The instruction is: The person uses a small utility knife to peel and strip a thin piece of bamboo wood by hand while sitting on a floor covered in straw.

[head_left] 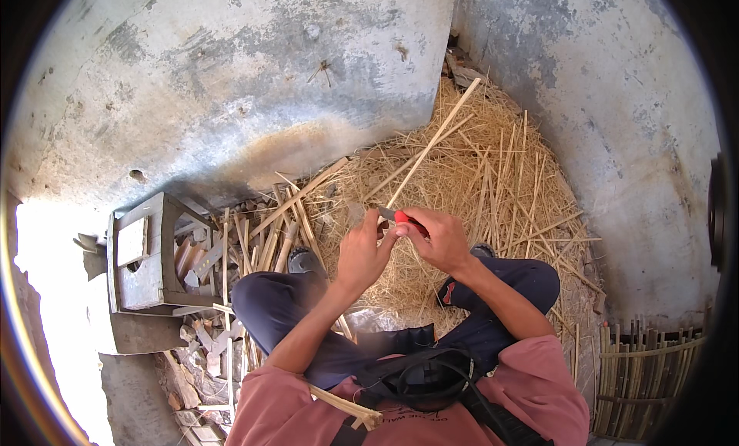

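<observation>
In front of my bent knees, my right hand (440,237) is closed on the red handle of a small knife (386,213). Its short grey blade points left, toward my other hand. My left hand (362,253) pinches a long, pale wooden strip (435,142), which slants away up and to the right over the shavings. Blade and strip meet close to the fingers; whether they touch cannot be made out. Against my chest lies another pale strip end (346,406); whether it belongs to the held strip is hidden.
Thin shavings (477,177) cover the floor, with loose strips (531,207) at the right. A wooden box (142,253) with a round hole stands at the left near wood scraps (204,342). Stained walls (231,76) enclose the corner. A slatted bamboo piece (650,377) stands at lower right.
</observation>
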